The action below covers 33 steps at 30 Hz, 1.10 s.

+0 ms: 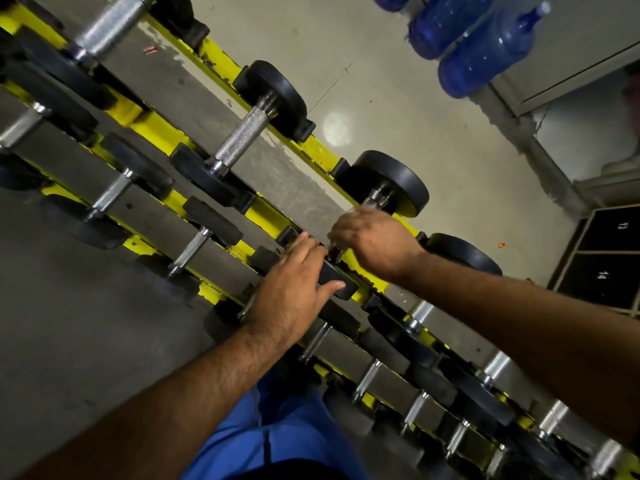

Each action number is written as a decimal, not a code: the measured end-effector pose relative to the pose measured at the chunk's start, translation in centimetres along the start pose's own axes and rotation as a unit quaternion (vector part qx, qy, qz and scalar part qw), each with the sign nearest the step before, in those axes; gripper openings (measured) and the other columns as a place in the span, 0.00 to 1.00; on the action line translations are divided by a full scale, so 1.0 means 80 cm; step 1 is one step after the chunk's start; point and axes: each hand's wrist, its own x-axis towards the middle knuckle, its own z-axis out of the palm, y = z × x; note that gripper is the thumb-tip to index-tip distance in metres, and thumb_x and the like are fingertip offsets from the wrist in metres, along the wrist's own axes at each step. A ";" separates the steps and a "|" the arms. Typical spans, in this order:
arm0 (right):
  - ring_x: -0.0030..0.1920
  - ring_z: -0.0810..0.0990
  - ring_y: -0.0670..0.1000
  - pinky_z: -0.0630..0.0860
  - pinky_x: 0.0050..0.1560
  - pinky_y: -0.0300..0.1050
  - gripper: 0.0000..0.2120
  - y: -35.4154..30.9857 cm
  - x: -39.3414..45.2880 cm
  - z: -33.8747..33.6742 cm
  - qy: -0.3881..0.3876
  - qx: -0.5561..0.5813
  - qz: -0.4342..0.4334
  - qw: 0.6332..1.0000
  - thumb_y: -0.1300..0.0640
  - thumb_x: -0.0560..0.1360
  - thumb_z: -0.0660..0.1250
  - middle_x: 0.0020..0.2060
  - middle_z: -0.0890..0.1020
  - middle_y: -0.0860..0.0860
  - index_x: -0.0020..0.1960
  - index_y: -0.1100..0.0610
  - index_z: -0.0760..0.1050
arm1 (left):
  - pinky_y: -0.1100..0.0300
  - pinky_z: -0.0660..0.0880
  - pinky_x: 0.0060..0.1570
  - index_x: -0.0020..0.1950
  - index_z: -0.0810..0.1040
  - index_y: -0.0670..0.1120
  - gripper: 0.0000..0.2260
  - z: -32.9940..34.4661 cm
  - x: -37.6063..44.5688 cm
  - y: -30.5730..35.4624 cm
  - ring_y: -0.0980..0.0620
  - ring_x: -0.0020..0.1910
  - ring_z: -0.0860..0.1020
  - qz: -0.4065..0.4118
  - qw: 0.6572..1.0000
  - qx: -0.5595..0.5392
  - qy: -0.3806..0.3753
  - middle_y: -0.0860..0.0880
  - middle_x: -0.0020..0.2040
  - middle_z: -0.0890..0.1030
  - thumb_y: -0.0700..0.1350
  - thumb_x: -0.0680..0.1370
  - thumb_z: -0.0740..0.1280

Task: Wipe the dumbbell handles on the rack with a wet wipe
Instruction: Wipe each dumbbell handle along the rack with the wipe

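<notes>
On the yellow rack [313,147], right hand [372,242] fingers wrap a dumbbell handle [375,199]; left hand [294,289] fingers rest flat, released.

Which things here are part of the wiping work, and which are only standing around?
Part of the job:
- right hand wrapped around a dumbbell handle
- left hand resting on that dumbbell's near weight
- yellow rack

Standing around:
- blue water bottles
- numbered black boxes
</notes>
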 end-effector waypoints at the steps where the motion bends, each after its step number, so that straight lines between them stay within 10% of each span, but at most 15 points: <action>1: 0.61 0.79 0.56 0.68 0.70 0.54 0.20 0.004 0.001 -0.002 0.010 -0.013 0.042 0.999 0.62 0.75 0.56 0.55 0.83 0.54 0.60 0.56 0.81 | 0.60 0.60 0.70 0.70 0.72 0.44 0.27 -0.001 0.000 -0.001 0.51 0.78 0.60 0.002 1.000 0.003 -0.001 0.47 0.75 0.68 0.59 0.77 0.68; 25: 0.50 0.80 0.57 0.76 0.55 0.55 0.13 0.005 0.014 -0.009 0.021 -0.010 0.123 0.992 0.59 0.76 0.60 0.46 0.84 0.54 0.51 0.57 0.82 | 0.61 0.55 0.69 0.70 0.72 0.42 0.29 0.001 -0.001 -0.005 0.48 0.77 0.62 0.033 0.999 0.043 -0.005 0.44 0.73 0.71 0.59 0.77 0.67; 29: 0.49 0.80 0.54 0.72 0.59 0.52 0.10 -0.021 0.006 0.008 0.005 0.030 -0.013 0.999 0.55 0.77 0.62 0.44 0.84 0.51 0.50 0.55 0.82 | 0.60 0.57 0.70 0.69 0.73 0.42 0.28 0.002 0.000 -0.006 0.48 0.77 0.62 0.032 0.999 0.043 0.000 0.44 0.72 0.71 0.59 0.76 0.68; 33: 0.56 0.80 0.54 0.66 0.71 0.54 0.10 -0.012 0.005 0.013 0.053 0.008 0.096 0.994 0.57 0.75 0.65 0.50 0.84 0.52 0.52 0.55 0.83 | 0.61 0.57 0.71 0.71 0.71 0.44 0.29 0.001 0.002 -0.008 0.50 0.78 0.59 0.032 0.999 0.033 -0.003 0.46 0.75 0.69 0.60 0.77 0.66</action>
